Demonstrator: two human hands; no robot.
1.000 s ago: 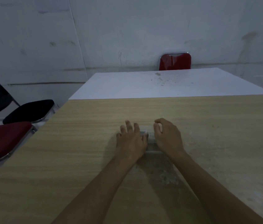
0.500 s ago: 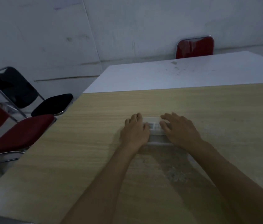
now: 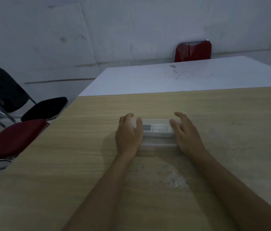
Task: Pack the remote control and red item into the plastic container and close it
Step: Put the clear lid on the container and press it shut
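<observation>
A clear plastic container [image 3: 158, 142] lies lengthwise on the wooden table [image 3: 231, 130], its lid on top. Through the lid I see the white remote control [image 3: 157, 128] with a small screen and buttons. The red item is not visible. My left hand [image 3: 128, 135] curls around the container's left end, thumb resting on the lid. At the right end, my right hand [image 3: 187, 134] has its fingers spread and lifted, and its palm edge is against the container.
A white table [image 3: 189, 75] adjoins the far edge of the wooden one, with a red chair [image 3: 193, 50] behind it. A black chair [image 3: 44, 108] and a red chair [image 3: 11, 139] stand at the left. A pale scuffed patch [image 3: 174, 180] marks the tabletop.
Both hands were close together on top of the container. They have slid apart to its ends, uncovering the lid and the remote beneath. The camera has turned left and down.
</observation>
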